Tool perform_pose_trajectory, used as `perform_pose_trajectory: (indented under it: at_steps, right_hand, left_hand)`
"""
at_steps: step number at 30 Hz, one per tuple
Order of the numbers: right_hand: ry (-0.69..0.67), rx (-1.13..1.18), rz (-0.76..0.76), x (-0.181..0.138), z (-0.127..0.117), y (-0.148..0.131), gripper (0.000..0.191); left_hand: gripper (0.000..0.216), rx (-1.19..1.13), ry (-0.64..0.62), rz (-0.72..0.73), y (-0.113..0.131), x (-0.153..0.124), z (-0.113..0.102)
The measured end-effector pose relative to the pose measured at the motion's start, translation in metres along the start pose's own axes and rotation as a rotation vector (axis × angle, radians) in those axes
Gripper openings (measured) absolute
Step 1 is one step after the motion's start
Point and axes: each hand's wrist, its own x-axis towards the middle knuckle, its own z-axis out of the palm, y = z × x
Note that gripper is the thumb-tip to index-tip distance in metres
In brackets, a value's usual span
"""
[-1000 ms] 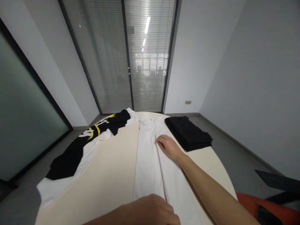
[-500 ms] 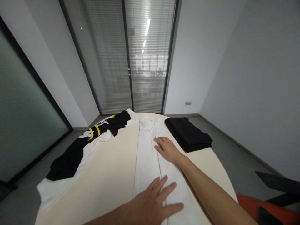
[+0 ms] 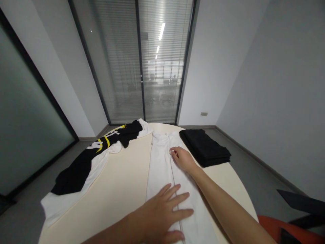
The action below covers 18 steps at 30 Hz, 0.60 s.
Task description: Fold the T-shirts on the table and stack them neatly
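Note:
White trousers (image 3: 161,176) lie lengthwise on the table, folded into a long strip, with the waistband at the far end and a seam down the middle. My left hand (image 3: 165,213) is over their near part, fingers spread, holding nothing. Farther up, my right hand (image 3: 182,158) is at the seam below the waistband, its thumb and fingertips pinched together on the cloth. The exact bit of fabric between the fingertips is hard to see.
A black and white top with yellow print (image 3: 83,162) stretches along the left rim of the round table (image 3: 122,179). Folded black cloth (image 3: 204,147) is stacked at the right rim. An orange chair (image 3: 274,227) stands at lower right, below table height.
The fingers of my right hand have gone from lying flat to pinched at the seam. My left hand has shifted slightly back to the left, its fingers still spread.

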Motion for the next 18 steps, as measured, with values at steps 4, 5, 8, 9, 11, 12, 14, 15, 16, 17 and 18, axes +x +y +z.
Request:
perform_pose_trajectory:
  at_steps: [4, 5, 8, 9, 11, 12, 14, 15, 16, 17, 18]
  right_hand:
    - [-0.006, -0.154, 0.127, 0.016, 0.001, -0.010, 0.030]
    - [-0.009, -0.188, 0.151, 0.019, 0.001, -0.012, 0.027]
    - [-0.019, -0.240, 0.207, 0.025, 0.000, -0.016, 0.020]
    - [-0.014, -0.240, 0.221, 0.027, 0.000, -0.017, 0.019]
    - [0.017, -0.203, 0.249, 0.030, 0.000, -0.015, 0.020]
    - [0.041, -0.166, 0.256, 0.031, 0.000, -0.014, 0.021]
    - [0.073, -0.072, 0.229, 0.032, 0.002, -0.010, 0.022]
    - [0.071, -0.032, 0.199, 0.032, 0.003, -0.007, 0.022]
    - [0.055, -0.007, 0.164, 0.032, 0.005, -0.005, 0.021]
    - [0.032, 0.007, 0.133, 0.032, 0.006, -0.004, 0.020]
    - [0.011, 0.016, 0.109, 0.031, 0.008, -0.002, 0.019]
  left_hand:
    - [0.076, -0.023, -0.033, -0.032, -0.008, -0.002, 0.009]
    - [0.076, -0.026, -0.038, -0.028, -0.009, -0.002, 0.011]
    - [0.076, -0.041, -0.044, -0.024, -0.008, -0.002, 0.011]
    - [0.076, -0.047, -0.042, -0.027, -0.007, -0.002, 0.010]
    - [0.075, -0.054, -0.031, -0.035, -0.006, -0.003, 0.008]
    - [0.075, -0.057, -0.024, -0.039, -0.006, -0.003, 0.007]
    - [0.073, -0.066, -0.014, -0.040, -0.005, -0.003, 0.005]
    - [0.072, -0.072, -0.012, -0.038, -0.005, -0.003, 0.005]
    - [0.070, -0.079, -0.010, -0.034, -0.005, -0.003, 0.004]
    - [0.068, -0.086, -0.010, -0.031, -0.004, -0.003, 0.004]
    - [0.067, -0.093, -0.010, -0.029, -0.004, -0.002, 0.004]
